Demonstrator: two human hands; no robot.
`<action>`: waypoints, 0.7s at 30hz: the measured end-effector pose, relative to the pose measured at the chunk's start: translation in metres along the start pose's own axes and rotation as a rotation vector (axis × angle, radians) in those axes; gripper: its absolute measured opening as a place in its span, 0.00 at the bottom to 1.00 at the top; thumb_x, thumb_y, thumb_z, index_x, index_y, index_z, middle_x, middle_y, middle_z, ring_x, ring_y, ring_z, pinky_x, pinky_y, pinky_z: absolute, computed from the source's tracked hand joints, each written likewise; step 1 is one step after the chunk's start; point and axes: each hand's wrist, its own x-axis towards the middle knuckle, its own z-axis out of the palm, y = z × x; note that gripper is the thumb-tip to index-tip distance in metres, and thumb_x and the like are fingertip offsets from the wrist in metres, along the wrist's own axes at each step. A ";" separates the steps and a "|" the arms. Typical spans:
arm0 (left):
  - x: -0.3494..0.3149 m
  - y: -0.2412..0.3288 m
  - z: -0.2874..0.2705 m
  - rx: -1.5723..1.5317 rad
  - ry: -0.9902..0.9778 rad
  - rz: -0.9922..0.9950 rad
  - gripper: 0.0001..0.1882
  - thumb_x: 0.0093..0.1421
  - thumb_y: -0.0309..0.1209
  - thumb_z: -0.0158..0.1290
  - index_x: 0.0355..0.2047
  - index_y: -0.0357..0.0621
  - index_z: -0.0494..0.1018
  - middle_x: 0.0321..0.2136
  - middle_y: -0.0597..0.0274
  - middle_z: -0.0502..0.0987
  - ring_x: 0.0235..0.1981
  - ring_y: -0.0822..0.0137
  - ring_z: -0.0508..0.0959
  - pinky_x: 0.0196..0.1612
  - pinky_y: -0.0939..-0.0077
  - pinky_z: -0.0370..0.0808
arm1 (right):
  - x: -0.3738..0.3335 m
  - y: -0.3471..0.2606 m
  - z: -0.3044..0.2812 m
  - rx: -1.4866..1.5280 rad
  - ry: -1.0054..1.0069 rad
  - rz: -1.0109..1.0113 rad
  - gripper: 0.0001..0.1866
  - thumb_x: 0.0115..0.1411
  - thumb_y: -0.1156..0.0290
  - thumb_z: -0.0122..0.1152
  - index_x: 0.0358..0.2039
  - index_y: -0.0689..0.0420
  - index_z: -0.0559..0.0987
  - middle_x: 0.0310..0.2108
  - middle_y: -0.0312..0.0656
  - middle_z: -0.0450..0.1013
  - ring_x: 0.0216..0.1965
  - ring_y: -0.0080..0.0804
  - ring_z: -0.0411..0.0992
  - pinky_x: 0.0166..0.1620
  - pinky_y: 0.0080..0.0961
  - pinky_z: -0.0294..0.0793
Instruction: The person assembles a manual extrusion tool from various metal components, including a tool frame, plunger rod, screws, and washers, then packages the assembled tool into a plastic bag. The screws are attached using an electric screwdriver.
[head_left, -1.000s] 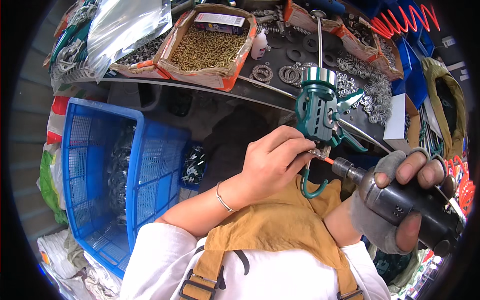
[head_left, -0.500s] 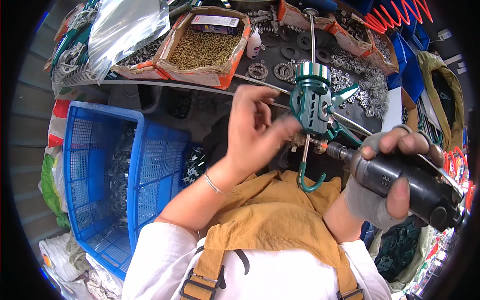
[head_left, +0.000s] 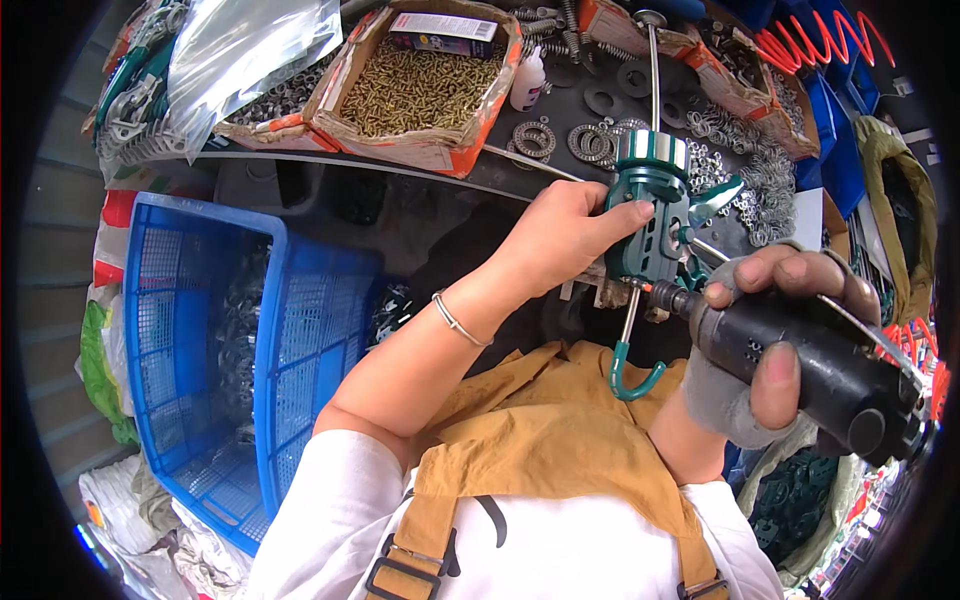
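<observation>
A green metal assembly point(head_left: 632, 255) with a silver ridged collar point(head_left: 651, 152) stands upright near the bench's front edge. My left hand point(head_left: 565, 235) is closed on its left side, the thumb lying across the body. A metal rod runs through it, ending below in a green hook point(head_left: 622, 372). My right hand point(head_left: 722, 400), in a grey glove with bare fingertips, is wrapped round a black power driver point(head_left: 790, 350). The driver's orange-banded tip meets the lower right of the green body, though the exact contact is too small to make out.
A carton of brass-coloured screws point(head_left: 420, 95) stands on the bench, with a white bottle point(head_left: 528, 80) beside it. Ring bearings point(head_left: 592, 145) and springs point(head_left: 760, 190) lie around the assembly. A blue crate point(head_left: 270, 350) holding metal parts stands left. Red coiled hoses point(head_left: 820, 40) hang far right.
My left hand has moved right and closed on the green assembly; before, it was blurred beside it with fingers apart. The driver has stayed at the assembly. The whole view has shifted slightly.
</observation>
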 end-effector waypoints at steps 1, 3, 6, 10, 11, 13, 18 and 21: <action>0.000 -0.001 0.001 -0.002 0.014 0.005 0.20 0.60 0.43 0.57 0.28 0.35 0.78 0.20 0.72 0.74 0.21 0.83 0.67 0.23 0.85 0.62 | 0.000 0.000 0.002 -0.033 0.066 0.033 0.32 0.54 0.70 0.66 0.56 0.58 0.61 0.35 0.54 0.71 0.32 0.41 0.74 0.33 0.34 0.79; -0.001 -0.003 0.002 -0.023 0.029 -0.004 0.19 0.60 0.43 0.58 0.27 0.35 0.78 0.20 0.72 0.73 0.21 0.84 0.66 0.22 0.85 0.62 | 0.000 0.008 -0.002 0.010 -0.018 0.011 0.31 0.54 0.71 0.66 0.56 0.58 0.62 0.33 0.51 0.71 0.30 0.41 0.73 0.33 0.35 0.78; 0.001 -0.010 0.004 0.014 0.092 0.089 0.24 0.58 0.46 0.56 0.19 0.34 0.74 0.11 0.67 0.68 0.15 0.79 0.64 0.18 0.77 0.62 | -0.002 0.013 -0.002 0.048 0.009 0.028 0.31 0.52 0.72 0.67 0.54 0.58 0.63 0.30 0.49 0.71 0.29 0.41 0.73 0.35 0.35 0.77; 0.001 -0.007 0.003 0.022 0.084 0.060 0.24 0.58 0.46 0.56 0.20 0.34 0.74 0.12 0.68 0.68 0.15 0.79 0.64 0.18 0.77 0.62 | 0.004 0.010 0.013 -0.121 0.164 0.063 0.29 0.51 0.69 0.66 0.51 0.62 0.65 0.33 0.50 0.72 0.28 0.37 0.73 0.33 0.32 0.77; 0.001 -0.008 0.004 0.011 0.087 0.074 0.24 0.58 0.46 0.56 0.20 0.34 0.74 0.12 0.68 0.68 0.14 0.79 0.64 0.18 0.77 0.61 | 0.004 0.009 0.013 -0.116 0.162 0.062 0.29 0.51 0.69 0.66 0.51 0.62 0.65 0.33 0.50 0.72 0.28 0.37 0.73 0.33 0.32 0.77; 0.002 -0.010 0.005 0.004 0.095 0.092 0.24 0.58 0.46 0.56 0.20 0.34 0.74 0.12 0.68 0.68 0.14 0.79 0.64 0.18 0.77 0.61 | 0.004 0.008 0.011 -0.115 0.172 0.105 0.30 0.50 0.68 0.66 0.51 0.63 0.66 0.33 0.51 0.72 0.27 0.34 0.73 0.32 0.29 0.77; 0.001 -0.010 0.006 -0.068 0.105 0.099 0.24 0.59 0.46 0.56 0.19 0.34 0.72 0.14 0.64 0.71 0.15 0.72 0.69 0.21 0.74 0.65 | 0.009 0.008 0.019 -0.083 0.243 0.076 0.31 0.50 0.65 0.66 0.52 0.64 0.66 0.34 0.52 0.73 0.30 0.34 0.74 0.33 0.28 0.77; -0.015 0.008 0.000 0.718 0.264 0.294 0.19 0.60 0.41 0.56 0.24 0.36 0.71 0.19 0.58 0.74 0.19 0.59 0.71 0.24 0.70 0.66 | 0.007 -0.012 -0.009 -0.067 0.163 0.113 0.33 0.50 0.64 0.67 0.53 0.64 0.65 0.41 0.53 0.72 0.35 0.37 0.74 0.34 0.29 0.79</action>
